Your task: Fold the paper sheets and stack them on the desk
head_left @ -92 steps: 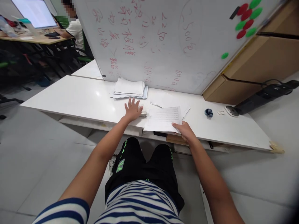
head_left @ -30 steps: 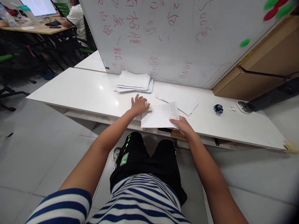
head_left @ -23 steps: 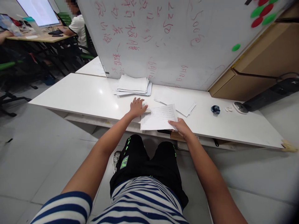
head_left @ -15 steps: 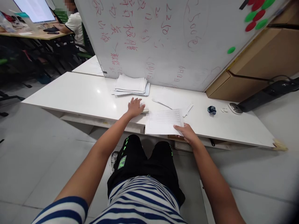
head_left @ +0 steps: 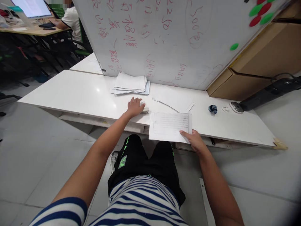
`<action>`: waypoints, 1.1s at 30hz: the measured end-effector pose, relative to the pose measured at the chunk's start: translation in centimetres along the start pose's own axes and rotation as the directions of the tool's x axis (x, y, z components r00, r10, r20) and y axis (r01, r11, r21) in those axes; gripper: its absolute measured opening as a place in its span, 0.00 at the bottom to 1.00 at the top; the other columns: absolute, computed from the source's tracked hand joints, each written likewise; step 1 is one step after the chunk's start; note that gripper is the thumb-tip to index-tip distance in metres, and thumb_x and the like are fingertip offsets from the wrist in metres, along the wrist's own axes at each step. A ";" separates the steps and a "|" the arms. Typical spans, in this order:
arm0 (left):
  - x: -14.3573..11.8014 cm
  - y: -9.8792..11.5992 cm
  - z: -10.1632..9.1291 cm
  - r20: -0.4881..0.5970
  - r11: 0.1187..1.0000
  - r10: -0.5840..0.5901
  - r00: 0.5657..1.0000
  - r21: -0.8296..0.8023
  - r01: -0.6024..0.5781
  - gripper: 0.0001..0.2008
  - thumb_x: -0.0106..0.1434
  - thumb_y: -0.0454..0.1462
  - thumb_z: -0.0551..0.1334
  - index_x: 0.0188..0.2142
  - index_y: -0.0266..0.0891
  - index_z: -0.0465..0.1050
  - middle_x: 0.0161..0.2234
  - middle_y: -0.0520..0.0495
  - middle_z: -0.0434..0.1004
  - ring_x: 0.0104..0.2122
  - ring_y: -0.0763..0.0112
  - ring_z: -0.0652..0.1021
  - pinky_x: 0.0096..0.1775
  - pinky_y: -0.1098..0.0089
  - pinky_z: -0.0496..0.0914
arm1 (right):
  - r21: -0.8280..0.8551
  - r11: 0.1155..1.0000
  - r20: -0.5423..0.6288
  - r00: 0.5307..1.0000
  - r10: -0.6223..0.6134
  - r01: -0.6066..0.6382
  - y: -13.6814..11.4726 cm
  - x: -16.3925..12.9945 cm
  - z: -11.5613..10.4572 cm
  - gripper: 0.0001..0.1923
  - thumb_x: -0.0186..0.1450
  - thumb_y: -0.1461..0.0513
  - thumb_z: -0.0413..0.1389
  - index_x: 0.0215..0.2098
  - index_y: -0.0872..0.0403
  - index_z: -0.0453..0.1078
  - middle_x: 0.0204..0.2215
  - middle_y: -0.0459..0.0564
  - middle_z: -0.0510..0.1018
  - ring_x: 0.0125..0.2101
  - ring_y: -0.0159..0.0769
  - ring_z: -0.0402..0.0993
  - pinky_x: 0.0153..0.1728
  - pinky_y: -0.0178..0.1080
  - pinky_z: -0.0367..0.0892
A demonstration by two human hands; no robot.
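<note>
Here the printed sheet (head_left: 169, 126) juts past the tabletop's (head_left: 77, 94) six-o'clock edge, pinched at one corner by the right hand (head_left: 194, 140); so thin a grip could let it sag, crease or slip floorward. At its ten o'clock the left hand (head_left: 134, 106) lies spread on a stapler (head_left: 145, 110), which might skid.

Office: whiteboard (head_left: 164, 37), desks, monitor (head_left: 31, 8)
</note>
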State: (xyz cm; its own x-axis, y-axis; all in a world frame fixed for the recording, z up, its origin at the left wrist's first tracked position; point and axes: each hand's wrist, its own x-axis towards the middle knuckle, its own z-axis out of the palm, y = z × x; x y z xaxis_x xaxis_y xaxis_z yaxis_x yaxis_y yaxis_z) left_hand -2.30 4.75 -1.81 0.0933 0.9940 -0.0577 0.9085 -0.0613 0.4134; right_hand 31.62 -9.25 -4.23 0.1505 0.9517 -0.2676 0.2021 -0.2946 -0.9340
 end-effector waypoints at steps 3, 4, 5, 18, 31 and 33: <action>-0.1 0.1 -0.1 0.002 1.000 0.000 1.000 -0.001 0.000 0.33 0.67 0.52 0.41 0.66 0.42 0.52 0.70 0.45 0.47 0.69 0.53 0.41 0.65 0.46 0.44 | 0.063 0.997 -0.015 0.999 0.044 -0.043 0.1 -0.1 0.4 0.20 0.54 0.56 0.66 0.44 0.54 0.75 0.48 0.54 0.80 0.48 0.45 0.77 0.54 0.48 0.71; -0.1 0.1 -0.1 0.004 1.000 0.001 1.000 0.000 -0.001 0.33 0.67 0.53 0.41 0.66 0.42 0.53 0.70 0.45 0.47 0.69 0.53 0.41 0.65 0.47 0.44 | 0.077 0.996 -0.021 0.999 0.046 -0.045 0.0 -0.1 0.4 0.19 0.54 0.56 0.67 0.43 0.53 0.75 0.48 0.53 0.80 0.49 0.45 0.77 0.54 0.48 0.71; -0.1 0.1 -0.1 0.005 1.000 0.002 1.000 0.001 -0.002 0.33 0.67 0.53 0.41 0.66 0.42 0.53 0.70 0.45 0.47 0.69 0.54 0.41 0.65 0.47 0.45 | 0.086 0.995 -0.028 0.999 0.043 -0.041 0.0 -0.2 0.5 0.19 0.54 0.57 0.67 0.43 0.53 0.75 0.48 0.53 0.80 0.49 0.45 0.77 0.54 0.47 0.71; 0.0 0.0 0.3 -0.024 0.999 0.022 0.999 -0.026 -0.022 0.35 0.64 0.57 0.46 0.65 0.42 0.55 0.68 0.43 0.51 0.69 0.50 0.44 0.64 0.46 0.45 | 0.250 0.957 -0.305 0.950 -0.070 0.151 -1.5 1.1 2.5 0.23 0.54 0.56 0.65 0.46 0.55 0.71 0.48 0.55 0.79 0.52 0.44 0.74 0.54 0.44 0.72; -0.2 0.3 0.6 -0.053 0.999 0.036 0.998 -0.028 -0.038 0.32 0.65 0.56 0.45 0.60 0.41 0.62 0.64 0.40 0.60 0.66 0.48 0.55 0.63 0.44 0.47 | 0.266 0.910 -0.090 0.948 -0.305 0.318 -15.2 14.4 16.5 0.17 0.58 0.61 0.60 0.45 0.56 0.69 0.42 0.50 0.80 0.43 0.37 0.77 0.41 0.39 0.76; -0.2 0.1 0.9 -0.079 0.998 0.035 0.996 -0.041 -0.038 0.31 0.65 0.55 0.46 0.59 0.42 0.64 0.63 0.41 0.62 0.65 0.50 0.57 0.63 0.44 0.47 | 0.219 0.930 -0.075 0.955 -0.286 0.296 -17.5 17.4 19.7 0.17 0.58 0.62 0.59 0.46 0.55 0.68 0.41 0.49 0.79 0.39 0.35 0.77 0.37 0.38 0.76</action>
State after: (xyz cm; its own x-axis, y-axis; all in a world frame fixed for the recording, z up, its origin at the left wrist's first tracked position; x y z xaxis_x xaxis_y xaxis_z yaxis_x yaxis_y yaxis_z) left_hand -1.83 4.50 -2.59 0.0927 0.9953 0.0286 0.8870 -0.0956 0.4518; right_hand 11.62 14.19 2.74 0.1587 0.9869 0.0293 0.0208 0.0263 -0.9994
